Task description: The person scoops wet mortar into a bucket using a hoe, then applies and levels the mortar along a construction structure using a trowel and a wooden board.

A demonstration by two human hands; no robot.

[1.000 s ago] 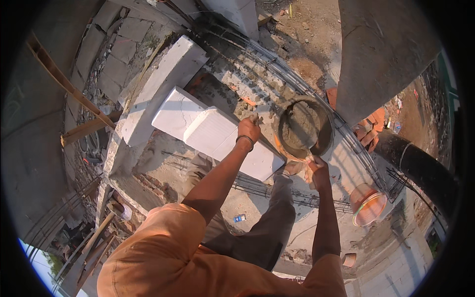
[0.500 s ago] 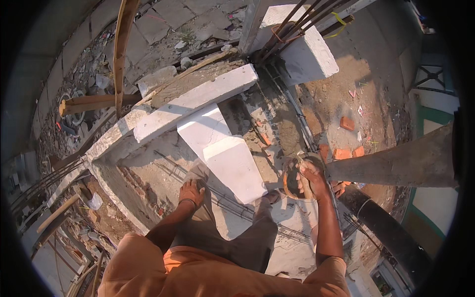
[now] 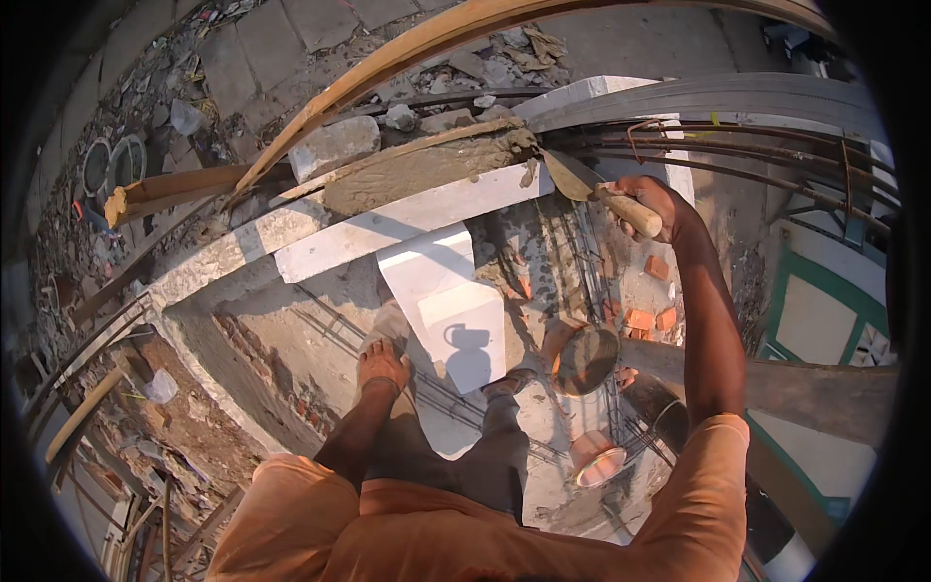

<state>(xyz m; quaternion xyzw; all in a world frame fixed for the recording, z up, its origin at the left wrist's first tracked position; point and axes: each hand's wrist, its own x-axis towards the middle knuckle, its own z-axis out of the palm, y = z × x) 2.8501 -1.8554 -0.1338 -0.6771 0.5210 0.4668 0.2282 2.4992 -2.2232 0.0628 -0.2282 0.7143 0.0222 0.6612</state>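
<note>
My right hand (image 3: 652,204) grips the wooden handle of a trowel (image 3: 572,175). The blade tip touches the wet grey mortar bed (image 3: 417,170) spread along the top of a white block wall (image 3: 388,221). My left hand (image 3: 383,364) rests flat on my knee and holds nothing. A loose white block (image 3: 451,301) lies just below the wall, in front of my legs. A round pan of mortar (image 3: 587,359) sits lower down, to the right of my feet.
Steel rebars (image 3: 737,145) run out to the right of the wall end. A curved wooden pole (image 3: 417,44) crosses above the wall. An orange bucket (image 3: 596,458) stands below the pan. Rubble and broken bricks (image 3: 645,315) lie around.
My right hand has risen from the mortar pan up to the wall top with the trowel. My left hand has left the white block and settled on my knee.
</note>
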